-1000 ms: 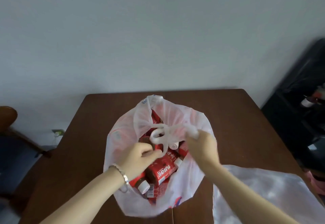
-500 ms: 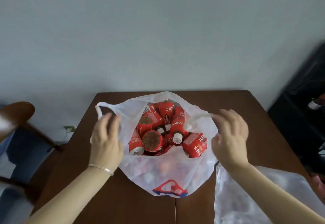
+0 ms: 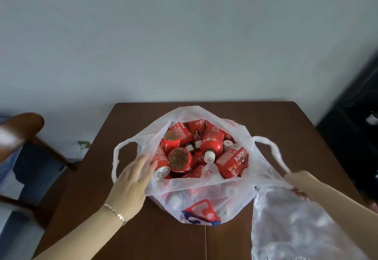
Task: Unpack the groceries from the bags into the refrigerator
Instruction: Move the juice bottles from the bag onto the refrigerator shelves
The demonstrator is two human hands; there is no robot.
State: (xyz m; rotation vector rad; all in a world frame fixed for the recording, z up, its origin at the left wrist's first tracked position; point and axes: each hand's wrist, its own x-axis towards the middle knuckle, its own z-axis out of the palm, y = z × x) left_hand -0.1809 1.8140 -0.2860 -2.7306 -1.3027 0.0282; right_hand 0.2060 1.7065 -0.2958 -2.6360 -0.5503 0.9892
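Note:
A white plastic bag (image 3: 206,196) stands wide open on the brown table (image 3: 290,122). Inside it lie several red juice bottles (image 3: 211,143) with white caps, and a red can (image 3: 161,169) sits at the left rim. My left hand (image 3: 133,180) rests with straight fingers on the bag's left rim, beside the can. My right hand (image 3: 296,182) is at the bag's right side, fingers curled down where the right handle (image 3: 272,151) ends; its fingertips are partly hidden by plastic.
A second, clear plastic bag (image 3: 296,229) lies on the table at the front right, under my right forearm. A wooden chair (image 3: 22,129) stands off the table's left side. Dark furniture (image 3: 358,133) fills the right edge. A wall rises behind the table.
The tied handles were undone and pulled apart, opening the bag. My left hand has come in to the left rim, and my right hand has moved out right and down with the handle.

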